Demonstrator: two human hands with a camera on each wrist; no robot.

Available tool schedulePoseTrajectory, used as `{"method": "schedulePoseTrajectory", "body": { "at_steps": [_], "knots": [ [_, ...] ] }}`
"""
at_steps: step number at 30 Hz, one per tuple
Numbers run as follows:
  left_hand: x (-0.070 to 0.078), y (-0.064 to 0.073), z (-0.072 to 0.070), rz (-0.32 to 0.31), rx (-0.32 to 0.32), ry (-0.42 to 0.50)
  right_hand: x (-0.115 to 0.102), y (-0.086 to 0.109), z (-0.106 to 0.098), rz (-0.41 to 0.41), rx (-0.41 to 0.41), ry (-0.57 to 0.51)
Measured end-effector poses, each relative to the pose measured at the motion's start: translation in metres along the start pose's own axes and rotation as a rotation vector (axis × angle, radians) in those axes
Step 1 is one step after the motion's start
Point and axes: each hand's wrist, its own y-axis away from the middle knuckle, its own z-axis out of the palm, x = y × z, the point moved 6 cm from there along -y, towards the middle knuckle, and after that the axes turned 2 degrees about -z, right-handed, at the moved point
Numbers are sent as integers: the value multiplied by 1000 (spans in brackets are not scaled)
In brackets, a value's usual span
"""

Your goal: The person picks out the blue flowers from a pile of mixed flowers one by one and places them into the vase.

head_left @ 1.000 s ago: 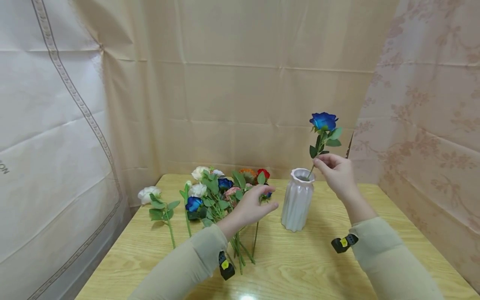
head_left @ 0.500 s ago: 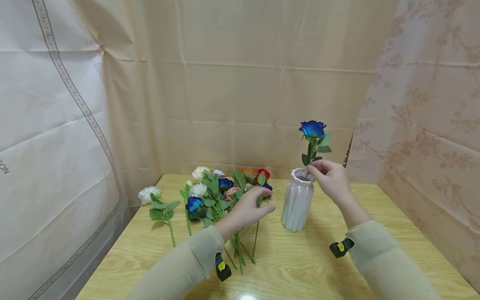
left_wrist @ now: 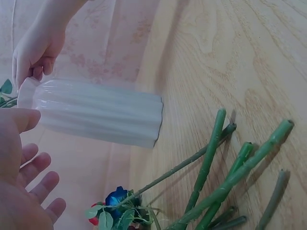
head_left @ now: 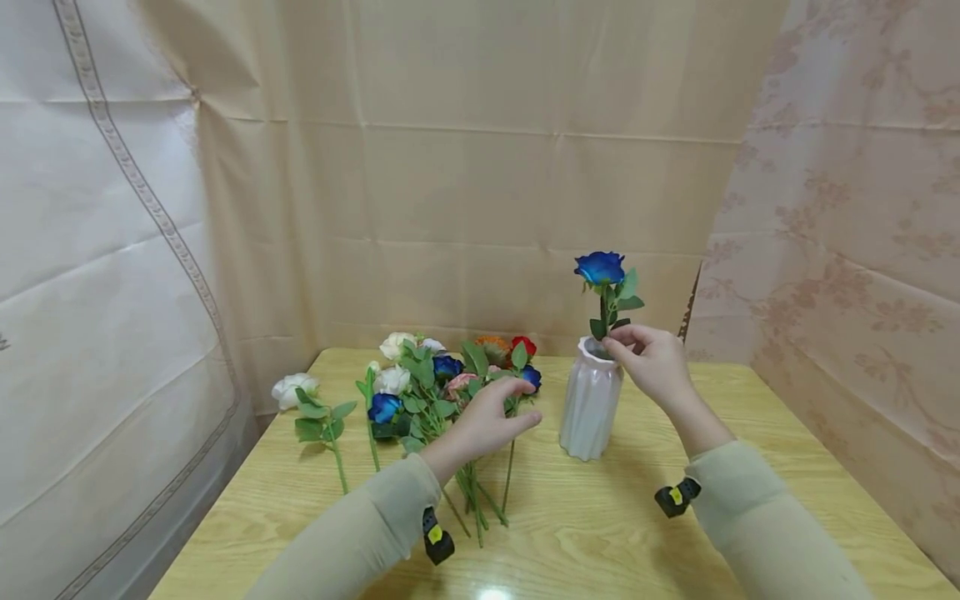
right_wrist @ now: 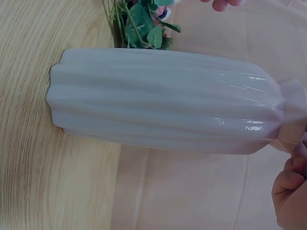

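Observation:
A blue rose (head_left: 600,269) with green leaves stands upright over the mouth of a white fluted vase (head_left: 590,408), its lower stem hidden inside. My right hand (head_left: 654,360) pinches the stem right at the vase's rim, as the right wrist view also shows with its fingers (right_wrist: 290,177) by the neck. My left hand (head_left: 483,425) hovers over the flower pile, fingers spread and holding nothing. In the left wrist view that hand (left_wrist: 24,167) is near the vase, palm and fingers relaxed.
Several artificial flowers lie heaped left of the vase, among them a red flower (head_left: 524,345), an orange flower (head_left: 492,348) and blue roses (head_left: 385,408). A white rose (head_left: 295,390) lies apart at the table's left. Cloth hangs behind the wooden table (head_left: 570,533).
My right hand has moved down and left, lowering the blue rose into the vase. The left hand has drifted slightly left and stays over the pile.

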Motion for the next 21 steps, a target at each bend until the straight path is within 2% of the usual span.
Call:
{"method": "schedulePoseTrajectory", "body": {
  "at_steps": [8, 15, 21],
  "knots": [
    [-2, 1, 0, -3, -4, 12, -3, 0, 0, -23, 8, 36],
    [0, 2, -4, -13, 1, 8, -5, 0, -4, -41, 27, 5],
    [3, 0, -13, -6, 21, 9, -12, -2, -14, -76, 56, -37]
  ]
}}
